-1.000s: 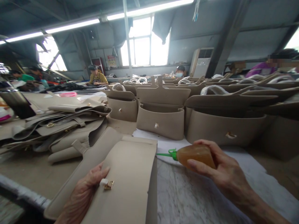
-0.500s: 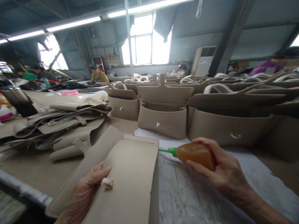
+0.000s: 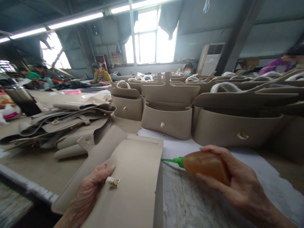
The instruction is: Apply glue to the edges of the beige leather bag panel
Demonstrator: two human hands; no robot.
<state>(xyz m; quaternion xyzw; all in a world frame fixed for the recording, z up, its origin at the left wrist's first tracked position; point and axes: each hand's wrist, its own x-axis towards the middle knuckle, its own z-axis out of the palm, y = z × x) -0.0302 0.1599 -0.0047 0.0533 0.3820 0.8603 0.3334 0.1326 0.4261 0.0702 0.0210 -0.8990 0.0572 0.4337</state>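
I'm seeing the right hand (image 3: pixel 244 186) keeping its grip closed around an amber plastic squeeze bottle (image 3: pixel 206 167), its green nozzle (image 3: pixel 172 161) hovering just beside a beige leather bag panel (image 3: pixel 135 180) that the left hand (image 3: pixel 87 198) is propping up, grip closure hidden.

Shed-like workroom, grey walls (image 3: pixel 190 41) under a dark ceiling (image 3: pixel 47 9). Fluorescent tubes (image 3: pixel 76 19) run overhead, lit. Tall window (image 3: pixel 147 41) straight ahead of me, blown out white with daylight, a dark curtain (image 3: pixel 169 19) hanging bunched at its upper right. Second window (image 3: pixel 55 52) off to my left, equally bright. Dark steel column (image 3: pixel 239 34) rises on the right, just beside a white floor-standing air conditioner (image 3: pixel 210 58). Red cabinet (image 3: pixel 101 61) against the far wall, a poster (image 3: pixel 115 58) just beside it. Long tabletop (image 3: pixel 40 177) stretches out in front of me, its near edge (image 3: pixel 23 179) a pale strip.
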